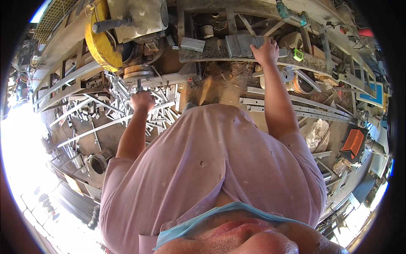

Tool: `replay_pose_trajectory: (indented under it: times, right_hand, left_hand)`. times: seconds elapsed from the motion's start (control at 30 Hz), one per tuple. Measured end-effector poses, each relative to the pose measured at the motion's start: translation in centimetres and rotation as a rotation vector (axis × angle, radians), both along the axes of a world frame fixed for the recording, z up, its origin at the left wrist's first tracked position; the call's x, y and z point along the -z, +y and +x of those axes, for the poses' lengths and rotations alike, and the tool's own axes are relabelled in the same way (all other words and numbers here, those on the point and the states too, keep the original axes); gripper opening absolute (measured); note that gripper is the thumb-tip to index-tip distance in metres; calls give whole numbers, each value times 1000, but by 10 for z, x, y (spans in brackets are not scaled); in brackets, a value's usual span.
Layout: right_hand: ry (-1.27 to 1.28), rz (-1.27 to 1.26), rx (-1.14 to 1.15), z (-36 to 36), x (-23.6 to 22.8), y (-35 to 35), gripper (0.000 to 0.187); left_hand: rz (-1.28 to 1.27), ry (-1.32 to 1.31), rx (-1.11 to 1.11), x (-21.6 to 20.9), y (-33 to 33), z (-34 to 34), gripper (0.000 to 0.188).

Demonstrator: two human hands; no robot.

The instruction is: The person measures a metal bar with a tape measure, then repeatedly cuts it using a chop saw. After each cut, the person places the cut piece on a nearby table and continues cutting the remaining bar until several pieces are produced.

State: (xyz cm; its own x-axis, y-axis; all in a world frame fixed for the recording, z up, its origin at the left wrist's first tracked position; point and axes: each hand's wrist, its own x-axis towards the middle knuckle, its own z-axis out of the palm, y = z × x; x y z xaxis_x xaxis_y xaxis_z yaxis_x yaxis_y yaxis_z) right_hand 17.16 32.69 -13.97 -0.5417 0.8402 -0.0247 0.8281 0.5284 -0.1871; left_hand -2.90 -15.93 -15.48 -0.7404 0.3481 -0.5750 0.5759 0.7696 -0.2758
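Observation:
My left hand (143, 101) is closed round the end of a handle (139, 86) below the round metal wheel (138, 72) of a cut-off saw. The saw's yellow guard (99, 40) and its black-gripped lever (112, 24) stand just beyond. Reaching forward, my right hand (265, 51) grips the right end of a row of short grey metal pieces (240, 45) on the bench; its thumb lies to the left, fingers curled over the top. Another short metal piece (193, 44) lies apart, farther left on the bench.
A lime tape measure (298, 55) sits right of my right hand. Teal power drills (282, 9) lie farther back. Many cut metal offcuts (163, 112) litter the floor at left. Long metal bars (296, 106) run low on the right, near an orange-and-black box (353, 143).

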Motion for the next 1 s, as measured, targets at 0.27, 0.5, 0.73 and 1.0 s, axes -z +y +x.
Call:
replay_pose_trajectory:
  times: [0.27,0.5,0.73,1.0]
  right_hand:
    - [-97,-130,-34,-9,5,15,93]
    - [-161,-97,15,-12,-3,8,97]
    - [-195,-127,5,-12,-13,14,101]
    - [-213,-169,61,-30,-23,24,106]
  left_hand:
    - [-3,10,33,5,-4,-1,36]
    - [14,2,27,2,-4,-2,32]
    - [32,26,56,14,-11,-6,26]
    - [79,7,11,16,-12,-4,29]
